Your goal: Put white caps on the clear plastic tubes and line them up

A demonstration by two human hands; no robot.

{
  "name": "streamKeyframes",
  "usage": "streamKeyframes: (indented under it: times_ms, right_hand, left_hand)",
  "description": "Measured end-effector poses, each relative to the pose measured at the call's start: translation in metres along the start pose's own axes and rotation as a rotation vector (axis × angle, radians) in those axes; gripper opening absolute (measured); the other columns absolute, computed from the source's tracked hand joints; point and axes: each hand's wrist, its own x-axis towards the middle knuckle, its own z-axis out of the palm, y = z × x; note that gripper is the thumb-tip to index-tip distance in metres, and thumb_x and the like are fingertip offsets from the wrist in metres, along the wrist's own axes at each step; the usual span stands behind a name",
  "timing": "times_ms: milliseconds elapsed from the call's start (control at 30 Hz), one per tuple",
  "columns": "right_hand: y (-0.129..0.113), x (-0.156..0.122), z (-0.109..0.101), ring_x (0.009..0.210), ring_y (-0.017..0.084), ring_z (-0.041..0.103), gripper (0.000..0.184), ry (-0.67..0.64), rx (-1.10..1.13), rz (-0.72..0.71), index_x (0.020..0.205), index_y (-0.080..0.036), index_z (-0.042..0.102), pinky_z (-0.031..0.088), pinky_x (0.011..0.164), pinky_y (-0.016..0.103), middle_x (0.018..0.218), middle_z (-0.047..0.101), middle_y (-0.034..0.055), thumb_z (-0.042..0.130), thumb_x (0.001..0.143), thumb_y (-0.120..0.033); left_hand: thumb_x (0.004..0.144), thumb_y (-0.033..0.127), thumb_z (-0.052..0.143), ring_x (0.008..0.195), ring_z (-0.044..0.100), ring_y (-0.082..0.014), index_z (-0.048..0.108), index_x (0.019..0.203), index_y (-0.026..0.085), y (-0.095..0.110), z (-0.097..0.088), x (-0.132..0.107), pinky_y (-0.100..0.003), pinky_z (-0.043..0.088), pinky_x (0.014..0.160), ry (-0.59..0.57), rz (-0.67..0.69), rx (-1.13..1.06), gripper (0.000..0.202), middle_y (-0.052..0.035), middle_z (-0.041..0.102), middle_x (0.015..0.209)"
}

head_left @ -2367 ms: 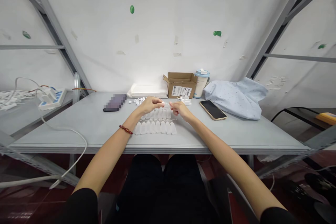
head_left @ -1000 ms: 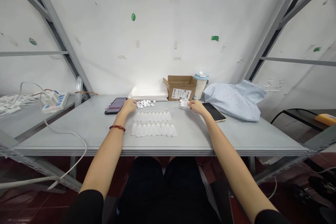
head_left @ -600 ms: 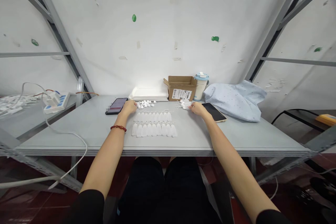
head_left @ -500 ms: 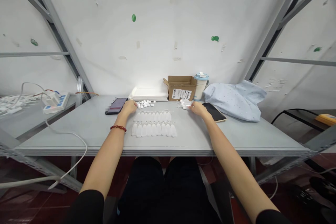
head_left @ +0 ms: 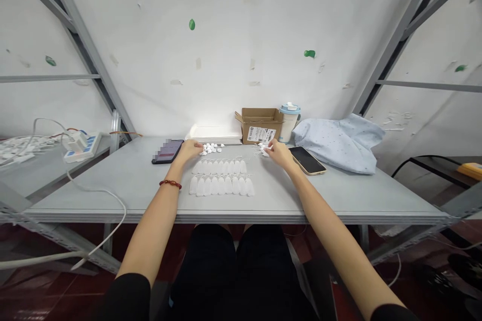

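My left hand (head_left: 189,150) is at the left edge of a small heap of white pieces (head_left: 213,148), its fingers drawn together. Whatever lies between those fingertips is hidden. My right hand (head_left: 279,152) bends over a small cluster of white pieces with thin strands (head_left: 261,148). Its fingers are pinched at the cluster, and what they grip is too small to make out. Between my forearms lie two rows of translucent white oval pieces with thin strings at their tops, a front row (head_left: 221,186) and a back row (head_left: 219,166).
A phone (head_left: 167,151) lies left of my left hand, another phone (head_left: 307,160) beside my right. Behind stand white trays (head_left: 214,135), an open cardboard box (head_left: 260,133), a blue-lidded cup (head_left: 288,125) and light blue cloth (head_left: 335,143). A power strip (head_left: 83,148) sits far left.
My left hand has shifted slightly right, over the edge of the heap. My right hand has moved slightly left and its fingers now curl down onto the stranded white pieces.
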Motion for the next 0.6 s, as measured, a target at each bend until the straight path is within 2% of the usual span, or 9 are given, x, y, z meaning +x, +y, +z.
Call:
streamKeyframes:
  times_ms: [100,167,333,467,600]
  right_hand:
    - [-0.019,-0.006,0.012,0.064,0.013,0.054,0.012,-0.102,0.275,-0.145,0.083,-0.016,0.056,0.036,0.061,0.022,0.069,0.061,0.0015,0.056,0.083,-0.028]
    - [-0.030,-0.011,0.022,0.060,0.012,0.050,0.011,-0.172,0.346,-0.224,0.073,-0.016,0.054,0.035,0.059,0.022,0.064,0.057,-0.0008,0.056,0.080,-0.024]
    - [-0.043,-0.021,0.039,0.059,0.011,0.048,0.010,-0.215,0.296,-0.299,0.070,-0.016,0.053,0.033,0.058,0.022,0.064,0.057,-0.0007,0.055,0.078,-0.021]
    - [-0.045,-0.024,0.040,0.061,0.011,0.049,0.014,-0.228,0.218,-0.294,0.070,-0.016,0.054,0.032,0.057,0.022,0.067,0.059,0.0010,0.057,0.077,-0.028]
    - [-0.047,-0.024,0.036,0.061,0.013,0.050,0.019,-0.235,0.123,-0.230,0.067,-0.016,0.054,0.030,0.055,0.023,0.068,0.062,0.0038,0.058,0.075,-0.033]
  left_hand:
    - [0.055,0.022,0.064,0.073,0.064,-0.0209,0.068,0.082,0.013,0.009,0.006,-0.003,-0.028,0.050,0.065,-0.025,0.035,-0.290,0.029,-0.0076,0.070,0.078]
    - [0.053,0.023,0.067,0.072,0.063,-0.0192,0.068,0.082,0.012,0.016,0.008,-0.007,-0.028,0.050,0.065,-0.039,0.051,-0.378,0.032,-0.0067,0.069,0.078]
    - [0.051,0.023,0.071,0.077,0.064,-0.0199,0.068,0.085,0.013,0.032,0.015,-0.017,-0.031,0.051,0.071,-0.111,0.064,-0.520,0.035,-0.0076,0.071,0.087]
    - [0.052,0.025,0.075,0.084,0.064,-0.0217,0.070,0.085,0.014,0.040,0.020,-0.021,-0.033,0.050,0.076,-0.204,0.091,-0.537,0.035,-0.0079,0.072,0.090]
    - [0.052,0.025,0.077,0.086,0.064,-0.0212,0.071,0.085,0.015,0.046,0.020,-0.025,-0.033,0.048,0.079,-0.244,0.092,-0.564,0.035,-0.0072,0.071,0.090]
